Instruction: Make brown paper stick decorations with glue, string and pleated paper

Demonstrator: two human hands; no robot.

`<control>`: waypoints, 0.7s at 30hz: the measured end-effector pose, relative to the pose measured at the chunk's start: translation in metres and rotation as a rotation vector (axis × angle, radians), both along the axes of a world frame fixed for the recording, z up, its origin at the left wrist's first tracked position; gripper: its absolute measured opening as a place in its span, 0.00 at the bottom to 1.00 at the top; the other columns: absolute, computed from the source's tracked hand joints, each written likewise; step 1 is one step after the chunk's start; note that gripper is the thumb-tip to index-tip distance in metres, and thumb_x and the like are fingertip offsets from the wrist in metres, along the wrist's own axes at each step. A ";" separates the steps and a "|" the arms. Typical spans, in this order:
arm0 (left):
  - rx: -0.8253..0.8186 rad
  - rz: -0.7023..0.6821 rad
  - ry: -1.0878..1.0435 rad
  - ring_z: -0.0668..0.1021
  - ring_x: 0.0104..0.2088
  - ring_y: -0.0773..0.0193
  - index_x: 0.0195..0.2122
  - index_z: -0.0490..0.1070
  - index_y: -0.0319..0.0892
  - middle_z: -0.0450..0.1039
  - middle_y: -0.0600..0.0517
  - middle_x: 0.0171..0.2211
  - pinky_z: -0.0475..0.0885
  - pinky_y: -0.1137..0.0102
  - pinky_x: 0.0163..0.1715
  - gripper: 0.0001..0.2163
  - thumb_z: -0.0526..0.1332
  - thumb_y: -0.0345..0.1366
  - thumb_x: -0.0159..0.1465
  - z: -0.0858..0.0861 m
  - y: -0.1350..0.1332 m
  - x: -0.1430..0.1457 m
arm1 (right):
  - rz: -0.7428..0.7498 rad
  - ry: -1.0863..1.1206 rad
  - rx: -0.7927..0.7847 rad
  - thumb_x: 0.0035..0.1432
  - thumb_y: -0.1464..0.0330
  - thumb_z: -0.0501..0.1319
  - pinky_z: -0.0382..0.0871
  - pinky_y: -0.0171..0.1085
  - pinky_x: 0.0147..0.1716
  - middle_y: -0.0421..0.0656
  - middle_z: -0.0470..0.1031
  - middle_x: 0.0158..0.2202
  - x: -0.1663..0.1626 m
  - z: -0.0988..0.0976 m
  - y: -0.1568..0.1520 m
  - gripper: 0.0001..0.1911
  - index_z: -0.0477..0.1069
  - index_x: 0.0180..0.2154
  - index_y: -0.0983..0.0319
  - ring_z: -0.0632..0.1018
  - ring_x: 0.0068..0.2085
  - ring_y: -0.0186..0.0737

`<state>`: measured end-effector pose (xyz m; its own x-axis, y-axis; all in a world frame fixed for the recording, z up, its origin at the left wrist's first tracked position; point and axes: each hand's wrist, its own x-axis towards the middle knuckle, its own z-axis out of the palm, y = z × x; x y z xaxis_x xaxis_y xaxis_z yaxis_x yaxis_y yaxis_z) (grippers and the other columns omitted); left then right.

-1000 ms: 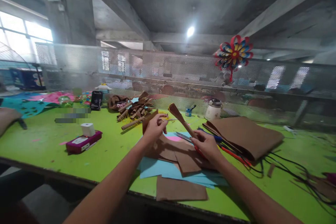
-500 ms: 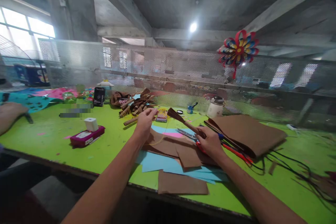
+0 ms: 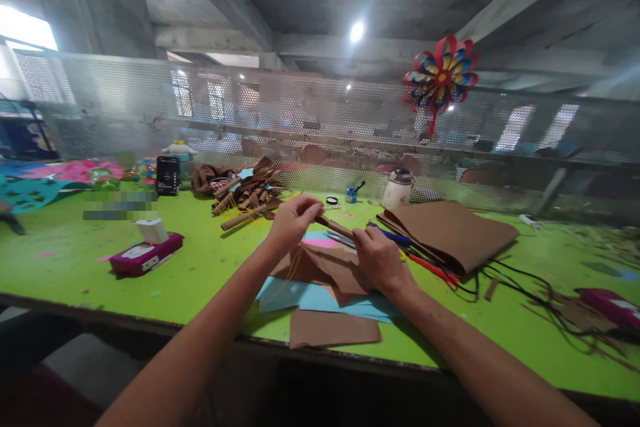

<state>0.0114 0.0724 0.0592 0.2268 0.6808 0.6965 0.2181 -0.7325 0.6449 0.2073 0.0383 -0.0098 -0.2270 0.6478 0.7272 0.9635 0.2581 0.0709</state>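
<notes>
My right hand is closed around a thin rolled brown paper stick. The stick's far end, fringed like a small broom, meets the fingers of my left hand and is mostly hidden there. My left fingers are pinched together, and yellow thread hangs below them. Beneath both hands lie brown paper pieces on light blue sheets. Scissor blades show just behind my right hand, which hides part of the scissors.
A pile of rolled brown paper lies behind my left hand. Folded brown paper, a red-handled tool and black cords lie to the right. A phone and a purple box stand left; a blue jar stands behind.
My hands have come together: the left has moved right to the stick's fringed end. The stick now points toward the left hand, and the view has shifted slightly to the right.
</notes>
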 end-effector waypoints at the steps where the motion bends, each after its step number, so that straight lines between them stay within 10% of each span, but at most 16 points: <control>1: 0.039 -0.007 0.089 0.72 0.32 0.65 0.32 0.71 0.38 0.72 0.50 0.29 0.67 0.70 0.34 0.09 0.56 0.37 0.59 0.000 -0.004 0.004 | -0.010 0.045 -0.010 0.59 0.71 0.50 0.53 0.36 0.30 0.45 0.68 0.32 -0.001 -0.001 0.001 0.09 0.68 0.36 0.62 0.67 0.33 0.40; 9: 0.261 -0.088 0.877 0.73 0.33 0.62 0.29 0.71 0.39 0.72 0.47 0.33 0.64 0.70 0.32 0.09 0.53 0.35 0.60 -0.022 -0.046 0.034 | 0.074 0.292 -0.152 0.53 0.71 0.55 0.57 0.34 0.31 0.45 0.71 0.35 0.003 -0.010 0.010 0.10 0.68 0.39 0.61 0.70 0.34 0.39; 15: 0.093 0.036 0.894 0.74 0.33 0.58 0.34 0.71 0.41 0.74 0.46 0.31 0.64 0.68 0.32 0.19 0.46 0.48 0.63 -0.015 -0.057 0.037 | 0.252 0.482 -0.192 0.51 0.72 0.55 0.61 0.35 0.35 0.46 0.73 0.35 -0.002 -0.014 0.013 0.09 0.70 0.37 0.63 0.72 0.36 0.40; 21: -0.177 -0.150 0.712 0.70 0.48 0.61 0.53 0.62 0.43 0.66 0.47 0.51 0.63 0.70 0.45 0.20 0.44 0.45 0.64 -0.013 -0.048 0.017 | 0.319 0.842 -0.283 0.50 0.67 0.57 0.64 0.34 0.26 0.43 0.73 0.27 0.000 -0.014 0.017 0.09 0.69 0.35 0.63 0.73 0.27 0.38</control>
